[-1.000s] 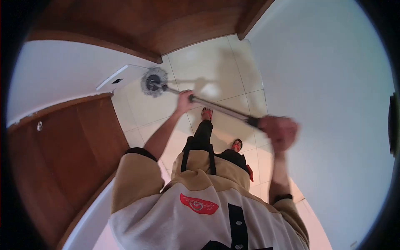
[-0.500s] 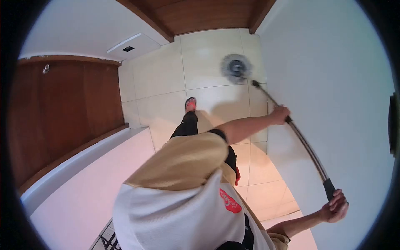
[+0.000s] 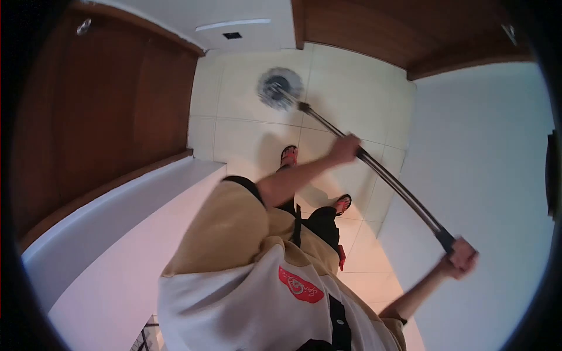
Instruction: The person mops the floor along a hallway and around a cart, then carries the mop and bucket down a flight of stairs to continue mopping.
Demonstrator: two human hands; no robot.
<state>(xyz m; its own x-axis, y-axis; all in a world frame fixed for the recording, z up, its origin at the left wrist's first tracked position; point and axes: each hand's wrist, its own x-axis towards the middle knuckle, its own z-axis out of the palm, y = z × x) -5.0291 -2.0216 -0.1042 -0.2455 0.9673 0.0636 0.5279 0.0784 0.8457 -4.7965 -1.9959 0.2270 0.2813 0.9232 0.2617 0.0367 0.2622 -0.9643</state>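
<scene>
My left hand point(image 3: 345, 148) is closed round the middle of a metal mop pole point(image 3: 398, 186). At the pole's dark upper end, on the right, my right hand point(image 3: 462, 257) is wrapped round the grip, slightly blurred. The pole slants up and left to a round mop head point(image 3: 280, 88), whose grey-white strands are spread on the tiled floor point(image 3: 345, 76). The mop head lies beyond my feet, near the white wall panel.
A brown wooden door point(image 3: 93, 117) stands on the left, above a low ledge point(image 3: 134, 205). Another brown wooden door point(image 3: 363, 29) is at the top. A pale wall point(image 3: 480, 158) runs along the right. My feet in red-strapped sandals point(image 3: 288, 156) are on the tiles.
The mop head has moved left across the floor, and my left hand has shifted left with the pole. The view has turned, and both my feet now show.
</scene>
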